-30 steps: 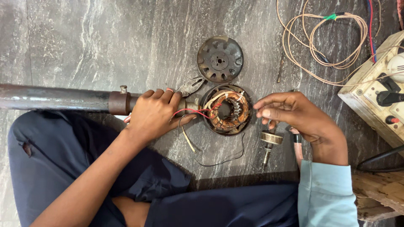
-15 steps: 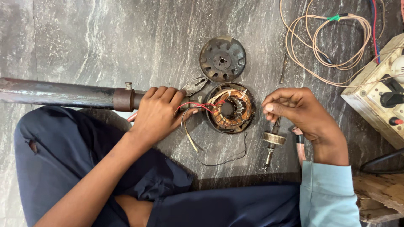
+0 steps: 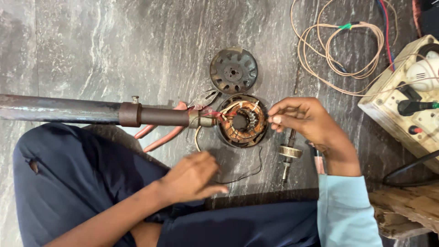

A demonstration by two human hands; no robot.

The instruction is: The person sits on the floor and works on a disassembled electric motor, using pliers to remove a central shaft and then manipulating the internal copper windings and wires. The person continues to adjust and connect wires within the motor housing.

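Observation:
A round motor stator (image 3: 241,121) with copper windings lies on the grey stone floor, joined to the end of a long dark metal pipe (image 3: 59,109). My right hand (image 3: 304,122) pinches at the stator's right rim with thumb and fingertips. My left hand (image 3: 194,176) hovers off the pipe, below the stator, blurred, with its fingers loose and nothing in it, close to a thin black wire (image 3: 244,174). Pink-handled pliers (image 3: 160,136) lie under the pipe's end.
A dark round slotted cover (image 3: 233,71) lies just beyond the stator. A small rotor on a shaft (image 3: 289,154) and a red-handled tool (image 3: 318,161) lie under my right wrist. Looped tan wire (image 3: 340,45), a white switch box (image 3: 402,103) and wood (image 3: 404,212) are at the right.
My left hand has let go of the pipe's end and pulled back toward my lap, uncovering the pliers. My right hand stays at the stator's rim.

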